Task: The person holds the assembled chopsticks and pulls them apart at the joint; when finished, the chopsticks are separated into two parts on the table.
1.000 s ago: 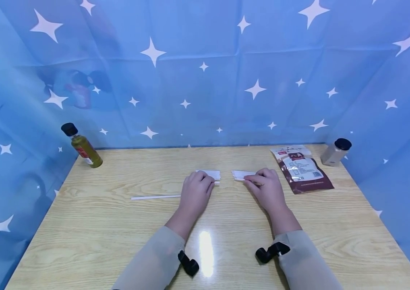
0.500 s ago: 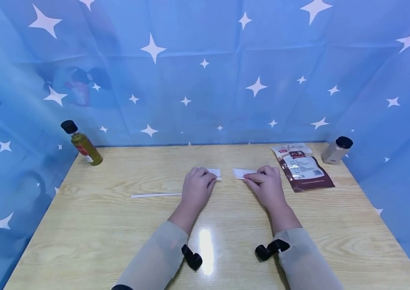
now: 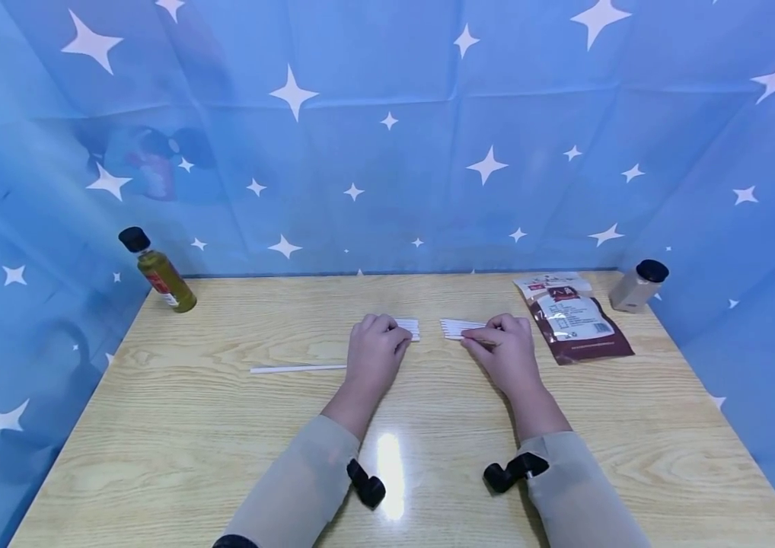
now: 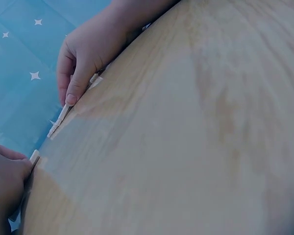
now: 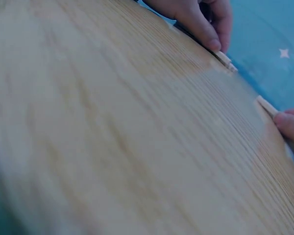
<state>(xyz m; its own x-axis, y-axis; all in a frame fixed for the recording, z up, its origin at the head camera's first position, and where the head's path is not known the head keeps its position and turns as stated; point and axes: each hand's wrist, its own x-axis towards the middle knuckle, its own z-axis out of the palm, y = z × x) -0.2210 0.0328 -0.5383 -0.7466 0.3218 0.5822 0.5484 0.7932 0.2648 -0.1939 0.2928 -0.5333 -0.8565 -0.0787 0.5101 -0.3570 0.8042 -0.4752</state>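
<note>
Two flat rows of thin white sticks lie end to end on the table, with a small gap between them. Over the left row (image 3: 409, 327) is my left hand (image 3: 374, 352), curled, with fingertips and thumb gripping its near edge and hiding most of it. At the right row (image 3: 454, 328), my right hand (image 3: 507, 350) pinches the near edge between thumb and forefinger. The left wrist view shows the right hand's thumb (image 4: 77, 88) pressed against stick ends. One separate white stick (image 3: 297, 369) lies left of the left hand, its right end hidden.
A brown-and-white packet (image 3: 575, 320) lies at the back right, beside a black-capped clear jar (image 3: 637, 286). An oil bottle (image 3: 163, 274) stands at the back left. A blue star-patterned cloth (image 3: 387, 190) hangs along the table's far edge (image 3: 291, 277).
My left hand has shifted slightly forward and right, and the lower stick that stood apart from the left row now lies against it. The right hand has barely moved.
</note>
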